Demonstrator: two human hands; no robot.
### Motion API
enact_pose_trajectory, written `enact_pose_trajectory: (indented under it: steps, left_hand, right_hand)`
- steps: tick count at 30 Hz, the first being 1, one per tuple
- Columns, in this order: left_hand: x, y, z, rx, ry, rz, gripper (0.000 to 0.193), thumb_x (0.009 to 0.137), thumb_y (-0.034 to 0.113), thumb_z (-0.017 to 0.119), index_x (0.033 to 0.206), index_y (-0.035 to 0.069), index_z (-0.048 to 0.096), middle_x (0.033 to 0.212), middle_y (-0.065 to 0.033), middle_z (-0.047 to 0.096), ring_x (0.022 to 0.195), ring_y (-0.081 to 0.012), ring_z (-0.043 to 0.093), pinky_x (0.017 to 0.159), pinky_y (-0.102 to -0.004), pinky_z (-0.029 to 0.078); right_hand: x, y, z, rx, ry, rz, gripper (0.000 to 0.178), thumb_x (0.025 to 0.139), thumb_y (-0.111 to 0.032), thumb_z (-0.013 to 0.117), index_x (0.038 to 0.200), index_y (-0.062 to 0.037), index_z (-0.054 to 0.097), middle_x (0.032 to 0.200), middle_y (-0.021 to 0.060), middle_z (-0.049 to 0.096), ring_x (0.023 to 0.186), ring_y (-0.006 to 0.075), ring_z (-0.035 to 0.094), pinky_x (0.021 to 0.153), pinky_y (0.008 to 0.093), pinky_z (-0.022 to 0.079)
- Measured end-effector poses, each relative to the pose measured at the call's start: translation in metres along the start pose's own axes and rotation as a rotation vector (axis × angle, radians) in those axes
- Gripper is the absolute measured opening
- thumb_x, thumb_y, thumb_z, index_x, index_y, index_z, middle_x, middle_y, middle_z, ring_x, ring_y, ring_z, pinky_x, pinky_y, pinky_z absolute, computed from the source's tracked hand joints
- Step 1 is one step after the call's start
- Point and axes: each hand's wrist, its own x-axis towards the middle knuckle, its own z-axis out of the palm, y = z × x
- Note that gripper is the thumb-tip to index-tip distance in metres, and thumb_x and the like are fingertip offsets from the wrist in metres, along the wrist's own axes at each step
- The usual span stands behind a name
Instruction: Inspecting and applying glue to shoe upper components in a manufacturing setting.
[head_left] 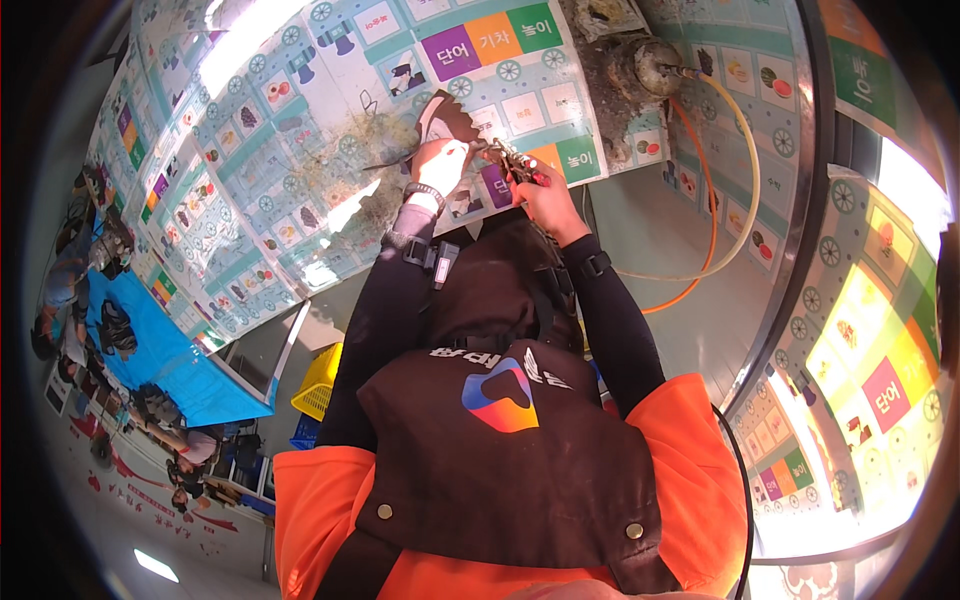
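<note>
My left hand (441,162) is closed on a brown-and-white piece shaped like a shoe (448,117), just above the table's near edge. From the right, my right hand (552,207) wraps round a hand tool with red handles and a metal head (513,161), which looks like pliers. The tool's head points at the shoe-like piece and comes close to the left fingers; whether they touch I cannot tell. A thin dark strip (386,163) sticks out to the left of my left hand.
A printed cover lies over the table (310,130), with a dusty, stained patch (365,150). A dirty round metal machine part (655,66) stands at the right end. A yellow hose (752,170) and an orange hose (712,215) loop beside me. A yellow crate (318,382) sits lower left; people sit beyond.
</note>
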Motion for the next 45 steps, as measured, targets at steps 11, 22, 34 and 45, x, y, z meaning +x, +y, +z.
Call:
enact_pose_trajectory:
  steps: [11, 22, 34, 45]
  left_hand:
    - [-0.030, 0.039, -0.058, -0.527, 0.168, -0.247, 0.035, 0.082, 0.037, 0.063, 0.089, 0.003, 0.067, 0.077, -0.0112, 0.067, 0.068, -0.0194, 0.063, 0.062, -0.0302, 0.047]
    - [-0.145, 0.100, -0.201, -0.577, 0.121, -0.024, 0.012, 0.087, 0.012, 0.059, 0.088, 0.000, 0.062, 0.076, -0.0041, 0.058, 0.068, -0.0091, 0.053, 0.064, -0.0255, 0.044]
    - [-0.269, 0.127, -0.209, -0.650, 0.529, 0.080, 0.007, 0.087, 0.006, 0.058, 0.088, -0.001, 0.060, 0.084, -0.0042, 0.056, 0.078, -0.0124, 0.052, 0.072, -0.0257, 0.042]
    - [-0.382, 0.091, -0.212, -0.500, 0.744, 0.150, 0.009, 0.084, 0.008, 0.060, 0.088, 0.000, 0.063, 0.077, -0.0089, 0.058, 0.071, -0.0209, 0.056, 0.067, -0.0290, 0.043]
  right_hand:
    - [0.005, -0.013, -0.023, -0.818, 0.365, -0.470, 0.040, 0.074, -0.010, 0.060, 0.112, 0.0002, 0.051, 0.092, 0.0115, 0.060, 0.085, 0.0268, 0.059, 0.072, 0.0407, 0.049]
    - [-0.031, -0.141, 0.017, -0.642, -0.438, -1.157, 0.039, 0.074, -0.031, 0.070, 0.106, -0.0098, 0.060, 0.122, 0.0102, 0.054, 0.124, 0.0332, 0.041, 0.103, 0.0439, 0.032]
    - [-0.131, -0.178, 0.086, -0.587, -0.593, -0.976, 0.015, 0.076, -0.011, 0.073, 0.082, -0.0037, 0.063, 0.080, 0.0045, 0.062, 0.074, 0.0176, 0.057, 0.071, 0.0293, 0.044]
    - [-0.202, -0.169, 0.181, -0.752, -0.576, -1.157, 0.015, 0.073, -0.011, 0.074, 0.075, -0.0055, 0.061, 0.075, 0.0036, 0.062, 0.071, 0.0185, 0.058, 0.072, 0.0314, 0.044]
